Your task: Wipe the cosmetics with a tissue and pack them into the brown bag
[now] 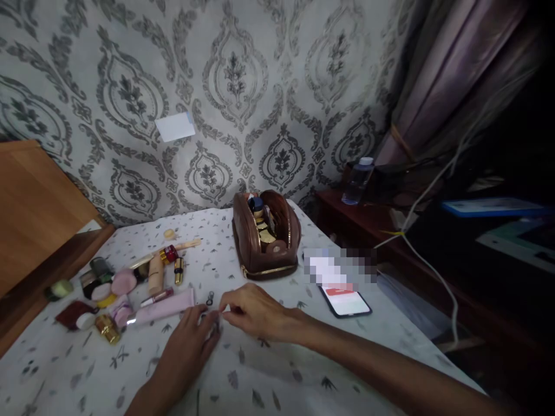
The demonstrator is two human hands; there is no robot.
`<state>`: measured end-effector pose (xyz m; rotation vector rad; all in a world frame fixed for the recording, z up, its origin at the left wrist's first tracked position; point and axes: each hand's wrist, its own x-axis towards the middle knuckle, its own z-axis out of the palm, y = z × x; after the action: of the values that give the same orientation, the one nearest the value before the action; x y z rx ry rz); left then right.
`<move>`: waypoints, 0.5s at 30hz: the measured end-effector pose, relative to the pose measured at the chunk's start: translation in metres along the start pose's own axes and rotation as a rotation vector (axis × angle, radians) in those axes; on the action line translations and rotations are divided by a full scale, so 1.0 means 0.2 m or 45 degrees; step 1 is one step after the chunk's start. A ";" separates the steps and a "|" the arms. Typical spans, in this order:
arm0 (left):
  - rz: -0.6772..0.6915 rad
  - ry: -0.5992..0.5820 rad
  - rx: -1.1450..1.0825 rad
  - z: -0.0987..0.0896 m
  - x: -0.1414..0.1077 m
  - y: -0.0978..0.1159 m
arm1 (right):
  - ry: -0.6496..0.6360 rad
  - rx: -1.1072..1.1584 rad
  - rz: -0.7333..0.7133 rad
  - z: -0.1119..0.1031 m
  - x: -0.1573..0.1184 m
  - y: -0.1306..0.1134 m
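My left hand (191, 334) rests low over the patterned sheet, thumb and forefinger drawn together around a tiny greyish item too small to name. Right beside its fingertips, my right hand (254, 312) has its fingers curled in a pinch; whatever they grip is hidden. Just beyond both hands lies a small dark ring-like piece (210, 299). A pale pink squeeze tube (162, 307) is on the sheet close to my left fingers. Behind the hands stands a brown cosmetic bag (264, 266), unzipped, with jars and a gold-coloured compact (266, 236) showing inside.
Left of the hands are several cosmetics, among them a gold bottle (107, 329), a beige tube (155, 275) and a gold lipstick (178, 270). A lit phone (347, 304) lies at right. Beyond the bed edge, a clear bottle (358, 182) stands near a white cable (427, 260).
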<state>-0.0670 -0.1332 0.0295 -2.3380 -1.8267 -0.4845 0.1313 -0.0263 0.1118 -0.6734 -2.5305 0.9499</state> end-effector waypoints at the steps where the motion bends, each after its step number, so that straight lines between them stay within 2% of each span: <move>1: -0.005 0.003 0.031 0.01 0.00 -0.01 | 0.010 0.084 0.026 0.04 0.01 0.00; 3: -0.003 -0.024 0.095 0.01 0.00 -0.02 | 0.017 0.308 0.108 0.11 0.02 0.01; 7: 0.059 -0.185 0.139 -0.03 0.03 -0.01 | 0.018 0.697 0.292 0.23 0.03 0.03; 11: 0.056 -0.288 0.163 -0.08 0.05 -0.01 | 0.053 0.795 0.312 0.30 0.06 0.04; 15: 0.089 -0.235 0.071 -0.13 0.03 -0.02 | 0.031 0.884 0.293 0.35 0.08 0.04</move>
<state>-0.0744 -0.1352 0.0549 -2.4717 -1.7989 -0.2120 0.0879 -0.0485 0.0594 -0.7380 -1.9150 1.7543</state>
